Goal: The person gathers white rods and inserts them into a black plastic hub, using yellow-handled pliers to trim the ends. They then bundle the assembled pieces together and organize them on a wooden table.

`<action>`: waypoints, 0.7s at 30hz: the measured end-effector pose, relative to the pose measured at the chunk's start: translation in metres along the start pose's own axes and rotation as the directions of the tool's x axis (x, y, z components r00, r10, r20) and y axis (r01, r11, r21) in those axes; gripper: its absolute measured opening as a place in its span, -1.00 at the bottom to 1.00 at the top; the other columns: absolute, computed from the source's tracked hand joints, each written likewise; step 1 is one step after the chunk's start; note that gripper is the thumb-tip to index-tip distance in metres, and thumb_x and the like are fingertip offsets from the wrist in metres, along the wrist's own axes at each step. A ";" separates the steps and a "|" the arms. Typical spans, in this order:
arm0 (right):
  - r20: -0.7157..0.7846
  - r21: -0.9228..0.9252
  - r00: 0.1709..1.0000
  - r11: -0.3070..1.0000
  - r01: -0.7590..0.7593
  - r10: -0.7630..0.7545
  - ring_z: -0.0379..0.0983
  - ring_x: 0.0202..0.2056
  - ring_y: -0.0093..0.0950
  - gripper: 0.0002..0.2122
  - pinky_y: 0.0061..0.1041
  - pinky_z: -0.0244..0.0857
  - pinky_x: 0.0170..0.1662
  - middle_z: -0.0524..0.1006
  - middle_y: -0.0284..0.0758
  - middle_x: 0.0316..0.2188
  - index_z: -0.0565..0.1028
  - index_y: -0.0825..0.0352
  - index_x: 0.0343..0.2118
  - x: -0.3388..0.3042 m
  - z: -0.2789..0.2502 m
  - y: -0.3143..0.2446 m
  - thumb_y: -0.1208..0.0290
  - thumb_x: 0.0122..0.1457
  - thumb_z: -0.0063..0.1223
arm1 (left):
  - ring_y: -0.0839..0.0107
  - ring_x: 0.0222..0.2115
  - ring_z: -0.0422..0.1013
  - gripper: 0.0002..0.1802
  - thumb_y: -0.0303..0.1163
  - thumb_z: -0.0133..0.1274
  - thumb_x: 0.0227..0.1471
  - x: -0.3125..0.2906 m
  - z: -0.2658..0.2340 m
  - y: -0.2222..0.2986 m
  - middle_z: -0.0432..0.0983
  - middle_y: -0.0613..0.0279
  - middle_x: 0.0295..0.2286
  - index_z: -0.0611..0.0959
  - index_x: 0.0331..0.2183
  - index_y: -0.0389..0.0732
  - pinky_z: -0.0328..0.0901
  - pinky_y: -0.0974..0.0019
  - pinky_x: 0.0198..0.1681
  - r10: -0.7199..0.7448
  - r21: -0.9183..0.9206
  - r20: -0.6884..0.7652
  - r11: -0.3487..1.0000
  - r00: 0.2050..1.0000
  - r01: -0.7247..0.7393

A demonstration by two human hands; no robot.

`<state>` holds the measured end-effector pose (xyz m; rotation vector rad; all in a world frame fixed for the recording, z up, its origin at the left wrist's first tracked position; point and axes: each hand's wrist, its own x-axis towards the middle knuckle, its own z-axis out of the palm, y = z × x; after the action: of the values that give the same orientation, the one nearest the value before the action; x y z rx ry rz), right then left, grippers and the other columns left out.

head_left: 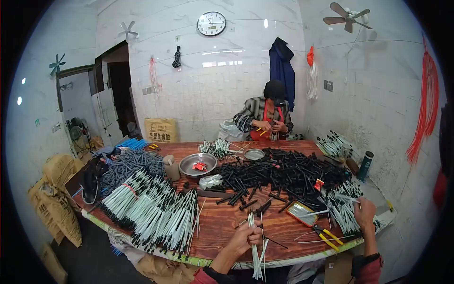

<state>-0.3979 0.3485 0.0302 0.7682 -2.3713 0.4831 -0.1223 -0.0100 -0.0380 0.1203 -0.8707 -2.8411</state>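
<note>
My left hand is closed around a small bundle of thin white rods, held upright over the near edge of the table. Dark tips show at the top of the bundle. At the right, my right hand has its fingers curled at a heap of white rods with dark ends; a pale rod sticks out leftward from the fingers. Between the hands lie pliers with yellow handles and a yellow-rimmed rectangular tin.
Black plastic parts are heaped mid-table. Bundled white rods and grey pieces cover the left. A metal bowl holds red packets. Across the table a co-worker handles yellow-handled pliers. A dark bottle stands right.
</note>
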 end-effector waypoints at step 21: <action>0.271 0.814 0.942 0.569 -0.113 -0.200 0.19 -0.55 -0.76 -0.89 -0.66 0.08 -0.50 0.29 -0.53 -0.57 0.36 0.30 -0.34 -0.090 -0.004 -0.169 0.43 0.28 0.03 | 0.24 -0.14 0.53 -0.72 -0.38 -0.26 0.36 -0.022 0.041 0.022 0.51 -0.07 -0.05 0.38 0.03 -0.24 0.48 0.28 -0.14 0.251 0.229 -0.095 0.947 0.963 -0.224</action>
<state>-0.2317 0.2574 0.0015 1.4082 -2.3395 1.6410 -0.1031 -0.0010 0.0088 0.2004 -1.0853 -2.4822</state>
